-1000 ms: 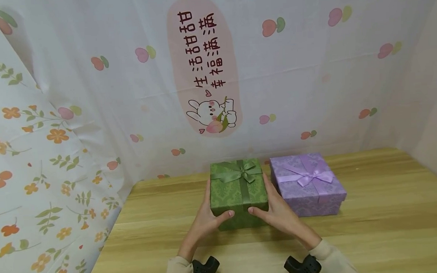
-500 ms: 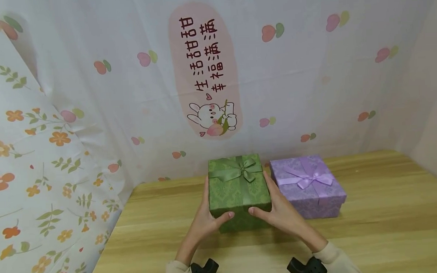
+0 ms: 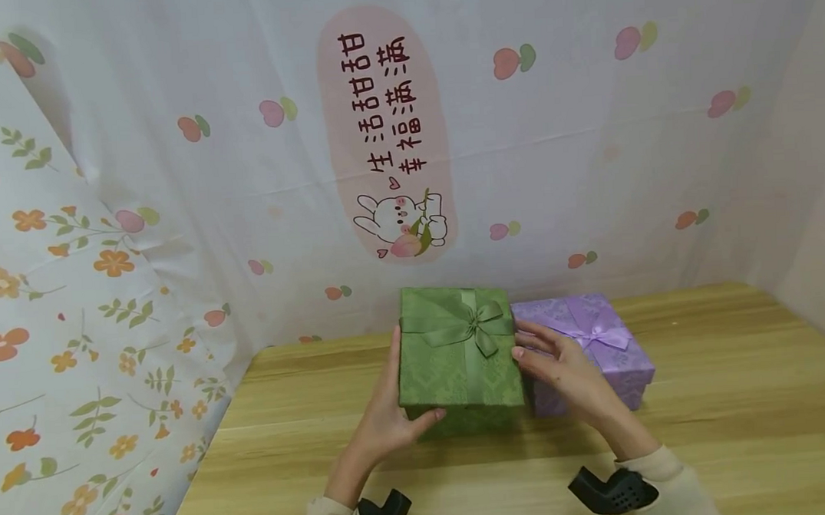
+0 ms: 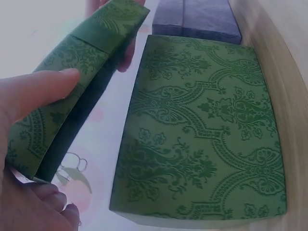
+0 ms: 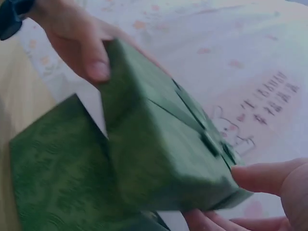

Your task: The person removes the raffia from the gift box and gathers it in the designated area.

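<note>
A green patterned gift box lid (image 3: 434, 364) with a satin ribbon and bow is raised off its green box base (image 4: 202, 130). In the left wrist view a gap shows between the two. My left hand (image 3: 381, 420) grips the lid's left side, thumb on the front rim and fingertips curled under the edge. At the lid's right side is my right hand (image 3: 576, 369); its thumb touches the edge near the bow. The right wrist view has its fingers partly hidden beneath the lid. The base's inside is hidden.
A purple gift box (image 3: 625, 367) with a ribbon bow stands just right of the green one, partly behind my right hand. Both are on a wooden table (image 3: 736, 382). A printed cloth (image 3: 560, 159) hangs behind the table's back edge.
The lid has come up off the base, its top turning and shifting slightly right. My right hand has moved from the front right corner to the lid's right side; the left keeps its hold.
</note>
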### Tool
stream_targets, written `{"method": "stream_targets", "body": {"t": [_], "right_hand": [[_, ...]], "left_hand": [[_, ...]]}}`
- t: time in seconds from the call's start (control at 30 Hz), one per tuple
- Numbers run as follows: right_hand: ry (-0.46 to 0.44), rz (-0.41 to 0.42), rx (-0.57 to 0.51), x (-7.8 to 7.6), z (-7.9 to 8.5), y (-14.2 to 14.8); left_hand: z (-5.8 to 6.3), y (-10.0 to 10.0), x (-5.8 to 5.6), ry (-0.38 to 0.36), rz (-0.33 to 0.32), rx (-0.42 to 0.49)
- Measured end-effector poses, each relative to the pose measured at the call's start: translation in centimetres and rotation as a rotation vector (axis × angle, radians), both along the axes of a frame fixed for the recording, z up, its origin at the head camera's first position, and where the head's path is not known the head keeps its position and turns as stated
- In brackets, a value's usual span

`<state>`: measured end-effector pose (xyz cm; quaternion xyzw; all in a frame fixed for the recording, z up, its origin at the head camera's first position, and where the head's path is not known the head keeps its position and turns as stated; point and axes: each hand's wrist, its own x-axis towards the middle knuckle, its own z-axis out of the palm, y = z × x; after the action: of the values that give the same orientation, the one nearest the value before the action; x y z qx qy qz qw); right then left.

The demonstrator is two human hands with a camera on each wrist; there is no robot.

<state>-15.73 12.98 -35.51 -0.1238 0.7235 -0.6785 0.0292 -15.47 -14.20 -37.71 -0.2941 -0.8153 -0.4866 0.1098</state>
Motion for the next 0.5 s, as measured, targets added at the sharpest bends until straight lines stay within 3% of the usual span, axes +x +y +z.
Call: {"method": "stream_targets", "body": {"t": [0.2,0.5], "right_hand": [[-0.048,0.067,-0.028,0.0,0.6,1.6],[-0.050,0.057,0.023,0.0,0.7,2.1]], "left_hand": [[0.6,0.3,0.5,0.046,-0.050,-0.035],[1.2,0.3,0.9,0.079,-0.050,-0.089]]}}
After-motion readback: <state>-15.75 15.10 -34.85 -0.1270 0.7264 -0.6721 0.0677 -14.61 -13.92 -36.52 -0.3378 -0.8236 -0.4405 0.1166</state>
